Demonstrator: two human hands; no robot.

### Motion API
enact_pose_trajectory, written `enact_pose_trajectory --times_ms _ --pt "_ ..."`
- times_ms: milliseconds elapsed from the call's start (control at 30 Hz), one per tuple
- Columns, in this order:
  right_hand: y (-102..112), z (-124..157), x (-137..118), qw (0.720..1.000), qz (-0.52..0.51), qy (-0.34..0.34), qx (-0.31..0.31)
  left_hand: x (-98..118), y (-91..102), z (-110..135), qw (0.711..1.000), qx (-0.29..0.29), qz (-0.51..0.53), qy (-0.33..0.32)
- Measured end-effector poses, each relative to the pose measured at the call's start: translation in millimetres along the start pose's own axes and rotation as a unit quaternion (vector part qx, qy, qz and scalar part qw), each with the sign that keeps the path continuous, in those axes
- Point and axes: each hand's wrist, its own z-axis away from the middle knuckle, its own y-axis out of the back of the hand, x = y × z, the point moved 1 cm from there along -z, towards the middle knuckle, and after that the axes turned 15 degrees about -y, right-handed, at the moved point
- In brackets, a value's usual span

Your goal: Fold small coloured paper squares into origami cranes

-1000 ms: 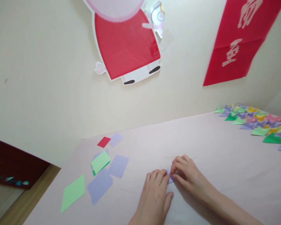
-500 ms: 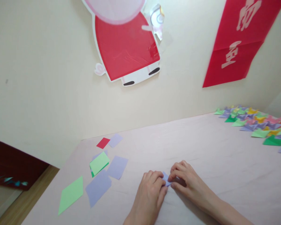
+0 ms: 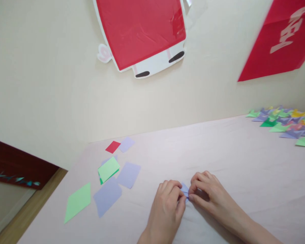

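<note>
A small folded piece of purple paper (image 3: 185, 190) sits between my two hands, low over the pale cloth. My left hand (image 3: 167, 203) pinches its left side, with the fingers curled over it. On the other side, the thumb and forefinger of my right hand (image 3: 209, 191) are closed on its right edge. A crease line shows across the bit of paper that is visible; my fingers cover the rest of it.
Flat purple sheets (image 3: 108, 196), light green sheets (image 3: 78, 202) and a red sheet (image 3: 113, 147) lie to the left. Rows of folded paper figures (image 3: 279, 127) stand at the far right. The pale cloth-covered surface (image 3: 167, 152) meets a wall (image 3: 66, 84) behind.
The view has tilted down and shifted a little left. My right thumb and forefinger have come together on the purple paper's right edge; the left hand keeps its hold.
</note>
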Motion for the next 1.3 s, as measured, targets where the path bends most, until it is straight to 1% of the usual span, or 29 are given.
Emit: enact_pose_trajectory --times_ms 100,200,467,633,767,900,1033,1167,1300 --pt "-1 0 1 1.0 0.005 0.002 -0.008 1 -0.7 0 1.0 -0.005 -0.01 0.002" --pt "-2 -1 2 1.0 0.01 0.005 -0.01 2 -2.0 -2 0.999 -0.011 -0.032 0.019" --pt "-2 0 -3 0.999 0.042 0.015 0.01 0 -5.6 -7 0.996 0.001 -0.054 0.072" --pt "-3 0 -5 0.998 0.062 0.016 0.022 0 -6.0 -5 0.992 -0.005 -0.082 0.096" --pt "-4 -1 -7 0.997 0.067 0.014 0.029 2 -7.0 -5 0.989 -0.029 -0.101 0.107" --pt "-4 -1 -8 0.996 0.074 0.025 0.046 0 -8.1 -5 0.986 -0.044 -0.118 0.111" --pt "-4 -2 -8 0.995 0.077 0.029 0.055 0 -6.9 -4 0.986 -0.055 -0.109 0.11" --pt "-4 -2 -9 0.996 0.073 0.02 0.049 5 -5.1 -1 0.989 -0.049 -0.086 0.11" --pt "-4 -2 -8 0.997 0.066 0.021 0.047 7 -5.9 1 0.99 -0.034 -0.087 0.11"
